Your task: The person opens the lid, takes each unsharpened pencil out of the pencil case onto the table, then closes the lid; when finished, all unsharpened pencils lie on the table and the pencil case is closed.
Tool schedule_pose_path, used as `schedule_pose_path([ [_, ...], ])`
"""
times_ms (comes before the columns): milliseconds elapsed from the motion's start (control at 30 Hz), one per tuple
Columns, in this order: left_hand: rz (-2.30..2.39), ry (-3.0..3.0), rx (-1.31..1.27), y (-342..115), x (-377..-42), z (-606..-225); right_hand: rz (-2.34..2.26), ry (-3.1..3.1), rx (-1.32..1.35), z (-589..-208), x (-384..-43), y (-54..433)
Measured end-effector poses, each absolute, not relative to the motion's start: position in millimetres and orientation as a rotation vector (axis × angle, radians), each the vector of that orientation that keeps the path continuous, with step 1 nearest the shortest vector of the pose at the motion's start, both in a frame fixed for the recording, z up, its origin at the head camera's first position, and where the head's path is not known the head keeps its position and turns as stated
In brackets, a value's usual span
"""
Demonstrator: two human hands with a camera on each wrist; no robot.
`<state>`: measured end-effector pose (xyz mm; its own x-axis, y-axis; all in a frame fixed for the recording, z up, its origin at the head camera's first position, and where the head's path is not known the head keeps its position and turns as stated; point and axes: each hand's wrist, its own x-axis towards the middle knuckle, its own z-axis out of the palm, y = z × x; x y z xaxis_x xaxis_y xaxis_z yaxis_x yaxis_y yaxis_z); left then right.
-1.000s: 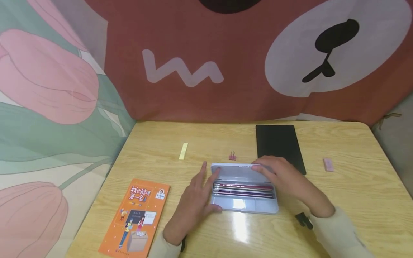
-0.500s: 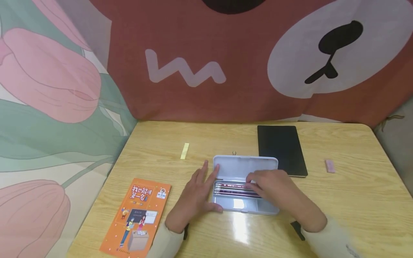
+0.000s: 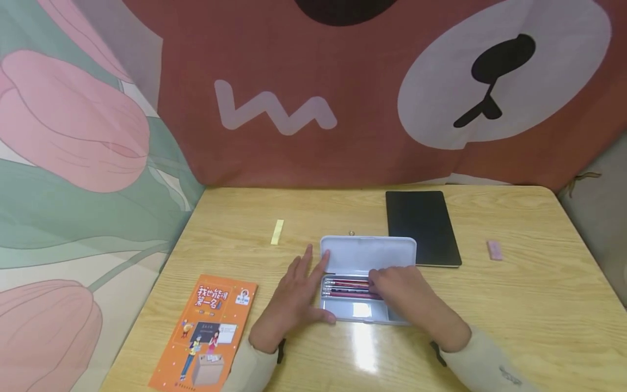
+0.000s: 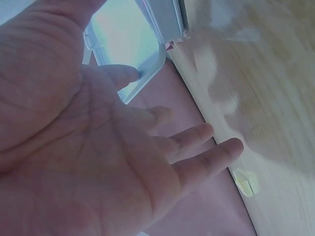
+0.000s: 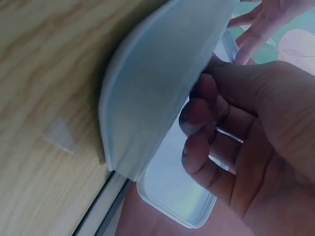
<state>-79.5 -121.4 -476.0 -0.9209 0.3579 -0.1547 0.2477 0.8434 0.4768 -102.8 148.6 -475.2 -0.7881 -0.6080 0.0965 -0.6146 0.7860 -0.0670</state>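
Observation:
An open pale pencil case (image 3: 362, 311) stands on the table, its lid (image 3: 368, 253) tipped up at the back. Several pencils (image 3: 345, 285) lie lengthwise in its rear part. My left hand (image 3: 294, 302) is spread at the case's left end, index finger by the lid and thumb at the front corner; the left wrist view shows its bare palm (image 4: 98, 147). My right hand (image 3: 406, 291) reaches in over the pencils' right ends. Its curled fingers (image 5: 196, 115) show behind the lid in the right wrist view; I cannot tell whether they pinch a pencil.
An orange book (image 3: 203, 332) lies at the left. A black notebook (image 3: 421, 223) sits behind the case, a pink eraser-like block (image 3: 495, 250) to its right. A yellow strip (image 3: 277, 232) lies further back; a binder clip (image 3: 351, 233) peeks over the lid.
The lid has swung further back and up. My right hand has left the lid's edge and moved down and left into the case onto the pencils. My left hand has stayed in place.

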Motion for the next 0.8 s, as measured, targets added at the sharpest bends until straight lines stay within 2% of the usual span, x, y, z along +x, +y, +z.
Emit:
schedule_pose_path([
  [200, 0.675, 2.773, 0.467, -118.5, -78.9, -476.2, 0.140, -2.888, 0.991, -462.5, -97.2, 163.0],
  [400, 0.656, 2.771, 0.466, -118.0, -76.8, -475.6, 0.236, -2.870, 0.902, -443.4, -89.3, 227.4],
  [633, 0.663, 2.789, 0.437, -121.9, -78.6, -473.8, 0.197, -3.068, 0.707, -456.4, -87.0, 314.0],
  [800, 0.689, 2.771, 0.442, -121.2, -78.8, -472.4, 0.194, -3.103, 0.689, -468.4, -78.5, 337.0],
])
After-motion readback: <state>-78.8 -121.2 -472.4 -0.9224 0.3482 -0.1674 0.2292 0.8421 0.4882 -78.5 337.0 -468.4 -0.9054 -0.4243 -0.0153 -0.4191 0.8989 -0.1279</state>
